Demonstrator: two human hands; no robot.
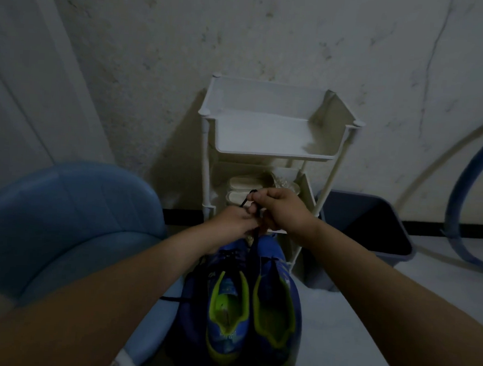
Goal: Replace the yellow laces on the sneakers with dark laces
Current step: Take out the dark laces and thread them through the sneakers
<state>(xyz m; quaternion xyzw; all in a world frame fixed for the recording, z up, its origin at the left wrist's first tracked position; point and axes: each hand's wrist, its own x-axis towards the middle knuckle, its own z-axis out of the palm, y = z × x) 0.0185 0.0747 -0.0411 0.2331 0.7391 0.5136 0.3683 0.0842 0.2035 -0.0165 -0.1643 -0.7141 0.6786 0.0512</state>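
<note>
One head-worn wide-angle view looks forward and down, close above the sneakers (244,302), facing the wall (272,37).

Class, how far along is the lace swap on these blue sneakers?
Done: no yellow laces show; the image-left sneaker carries dark lacing. In hand: left hand and right hand pinch a dark lace above the toes. Left: threading and tying; lacing on the other sneaker is unclear.

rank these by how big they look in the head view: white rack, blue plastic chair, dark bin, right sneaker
1. blue plastic chair
2. white rack
3. dark bin and right sneaker: look alike, and the sneaker is nearer the camera, so unranked
</note>
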